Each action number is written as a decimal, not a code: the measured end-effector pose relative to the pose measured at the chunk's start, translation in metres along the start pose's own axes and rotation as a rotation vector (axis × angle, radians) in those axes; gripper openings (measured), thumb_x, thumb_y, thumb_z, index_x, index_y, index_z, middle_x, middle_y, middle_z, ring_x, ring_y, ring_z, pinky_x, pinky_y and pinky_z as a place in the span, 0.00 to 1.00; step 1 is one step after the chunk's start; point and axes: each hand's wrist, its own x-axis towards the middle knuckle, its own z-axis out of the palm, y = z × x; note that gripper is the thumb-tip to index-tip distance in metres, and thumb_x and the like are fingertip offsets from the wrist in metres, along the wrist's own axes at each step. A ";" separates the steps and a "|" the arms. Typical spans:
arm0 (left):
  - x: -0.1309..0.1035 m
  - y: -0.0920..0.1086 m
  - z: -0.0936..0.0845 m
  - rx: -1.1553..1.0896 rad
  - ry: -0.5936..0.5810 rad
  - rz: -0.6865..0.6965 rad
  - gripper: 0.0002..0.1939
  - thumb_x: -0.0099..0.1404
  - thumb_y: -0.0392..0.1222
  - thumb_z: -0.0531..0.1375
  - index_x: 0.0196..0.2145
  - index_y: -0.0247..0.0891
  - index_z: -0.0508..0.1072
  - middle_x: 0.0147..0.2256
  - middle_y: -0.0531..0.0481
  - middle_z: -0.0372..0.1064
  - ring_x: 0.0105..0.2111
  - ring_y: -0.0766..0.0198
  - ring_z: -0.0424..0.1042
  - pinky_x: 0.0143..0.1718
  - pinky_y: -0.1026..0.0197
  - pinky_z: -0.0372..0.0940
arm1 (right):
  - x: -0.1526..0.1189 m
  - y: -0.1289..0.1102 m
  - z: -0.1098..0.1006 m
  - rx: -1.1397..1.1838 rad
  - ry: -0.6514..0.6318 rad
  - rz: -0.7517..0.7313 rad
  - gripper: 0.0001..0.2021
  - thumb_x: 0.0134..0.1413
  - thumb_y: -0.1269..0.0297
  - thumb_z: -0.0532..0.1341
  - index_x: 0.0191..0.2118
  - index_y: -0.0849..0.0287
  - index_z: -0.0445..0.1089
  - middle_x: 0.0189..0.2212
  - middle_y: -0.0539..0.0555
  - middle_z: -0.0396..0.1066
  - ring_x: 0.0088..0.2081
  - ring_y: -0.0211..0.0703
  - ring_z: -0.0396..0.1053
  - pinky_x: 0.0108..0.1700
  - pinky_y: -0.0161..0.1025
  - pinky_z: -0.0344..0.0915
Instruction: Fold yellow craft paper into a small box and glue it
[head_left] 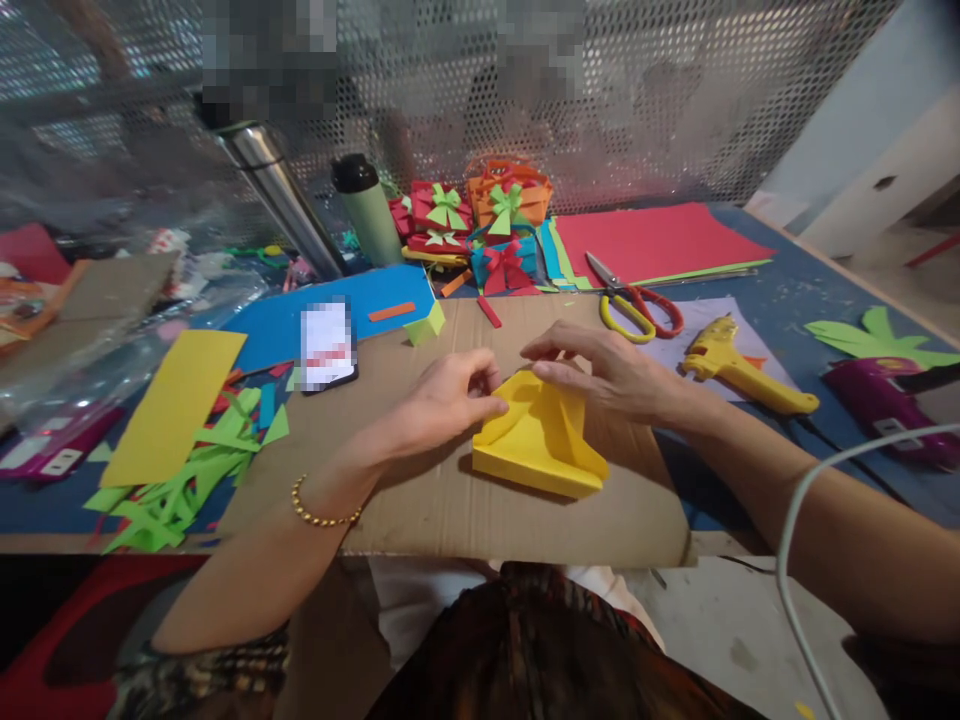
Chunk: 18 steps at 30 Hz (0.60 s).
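Observation:
A folded yellow paper box (536,440) with raised sides lies on a sheet of brown cardboard (435,510) in front of me. My left hand (454,395) pinches its left side between thumb and fingers. At the far right corner, my right hand (600,370) has its thumb and curled fingers on the paper wall. The far edge of the box is partly hidden by my fingers. Beyond my right hand lie scissors (630,305) with yellow and red handles. To its right rests a yellow glue gun (750,370) on a pale sheet.
Finished paper boxes with bows (506,205) stand at the back beside a green bottle (367,210) and a steel flask (281,195). Red paper sheets (660,245) lie back right. Left are a phone (328,345), green scraps (187,490) and yellow paper (176,405). A white cable (787,540) crosses my right forearm.

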 end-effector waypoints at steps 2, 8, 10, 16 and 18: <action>-0.002 0.005 0.000 -0.072 0.001 0.048 0.07 0.57 0.36 0.64 0.29 0.38 0.67 0.27 0.57 0.64 0.28 0.68 0.61 0.29 0.62 0.56 | -0.001 -0.005 0.002 0.056 -0.011 -0.028 0.16 0.64 0.52 0.59 0.39 0.59 0.76 0.35 0.56 0.78 0.35 0.41 0.73 0.39 0.39 0.67; -0.006 0.008 0.003 -0.417 0.004 0.008 0.08 0.59 0.43 0.66 0.33 0.36 0.77 0.32 0.52 0.73 0.32 0.67 0.69 0.33 0.63 0.63 | -0.007 -0.013 0.006 0.125 0.095 0.027 0.13 0.61 0.55 0.63 0.32 0.60 0.75 0.27 0.51 0.74 0.28 0.36 0.67 0.32 0.34 0.61; -0.007 0.008 0.006 -0.529 -0.027 -0.051 0.11 0.59 0.47 0.67 0.33 0.35 0.78 0.32 0.51 0.74 0.32 0.66 0.70 0.32 0.64 0.64 | -0.007 -0.015 0.006 0.115 0.140 0.015 0.13 0.61 0.56 0.64 0.31 0.60 0.75 0.26 0.50 0.74 0.28 0.35 0.67 0.31 0.34 0.60; -0.009 0.013 0.009 -0.608 0.036 -0.063 0.15 0.55 0.50 0.70 0.27 0.34 0.78 0.27 0.52 0.72 0.27 0.69 0.67 0.27 0.66 0.62 | -0.008 -0.024 0.003 0.111 0.191 -0.014 0.17 0.67 0.53 0.59 0.31 0.59 0.74 0.26 0.50 0.73 0.28 0.36 0.67 0.31 0.34 0.61; -0.010 0.015 0.008 -0.581 0.046 -0.061 0.14 0.57 0.50 0.69 0.27 0.34 0.78 0.27 0.52 0.72 0.27 0.69 0.67 0.27 0.66 0.61 | -0.009 -0.026 0.001 0.126 0.292 -0.012 0.19 0.70 0.51 0.55 0.34 0.58 0.75 0.28 0.51 0.73 0.30 0.37 0.70 0.33 0.35 0.64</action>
